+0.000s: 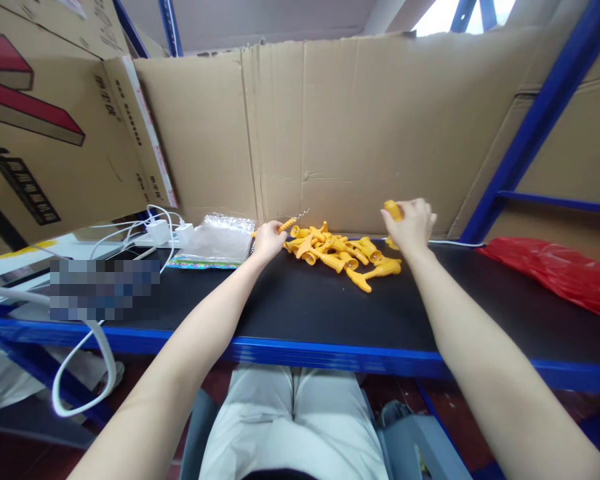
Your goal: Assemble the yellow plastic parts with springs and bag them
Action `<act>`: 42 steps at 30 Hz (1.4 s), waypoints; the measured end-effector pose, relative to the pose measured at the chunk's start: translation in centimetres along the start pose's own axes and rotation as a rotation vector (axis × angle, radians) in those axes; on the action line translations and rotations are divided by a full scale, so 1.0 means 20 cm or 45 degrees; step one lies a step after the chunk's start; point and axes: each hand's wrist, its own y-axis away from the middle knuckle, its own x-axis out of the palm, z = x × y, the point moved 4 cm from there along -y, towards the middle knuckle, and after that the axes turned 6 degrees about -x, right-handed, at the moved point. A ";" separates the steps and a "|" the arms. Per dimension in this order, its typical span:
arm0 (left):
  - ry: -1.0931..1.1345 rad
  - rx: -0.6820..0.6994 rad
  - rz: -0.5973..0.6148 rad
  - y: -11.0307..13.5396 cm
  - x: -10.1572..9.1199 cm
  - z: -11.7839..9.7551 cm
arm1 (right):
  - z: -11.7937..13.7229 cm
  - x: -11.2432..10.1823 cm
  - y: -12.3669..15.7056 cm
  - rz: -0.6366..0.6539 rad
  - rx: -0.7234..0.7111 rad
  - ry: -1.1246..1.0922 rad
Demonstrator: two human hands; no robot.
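Note:
A heap of several yellow plastic parts (341, 255) lies at the back of the black bench top (300, 303), against the cardboard wall. My left hand (269, 240) is closed at the heap's left edge, pinching a thin orange ridged rod (287, 225) that points up and to the right. My right hand (411, 225) is closed just right of the heap and grips one yellow part (393, 210), whose rounded end sticks out above the fingers. Both forearms reach forward over the bench.
A cardboard sheet (350, 127) walls the back and left. Clear plastic bags (218, 240) lie left of the heap, beside white chargers (170, 232) and cables. A red plastic bag (555, 270) lies at the right. Blue rack posts (535, 127) frame the bench, whose front edge is blue.

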 end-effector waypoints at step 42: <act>-0.380 -0.067 0.500 -0.04 0.15 0.34 | -0.54 0.30 0.28 0.821 0.706 0.174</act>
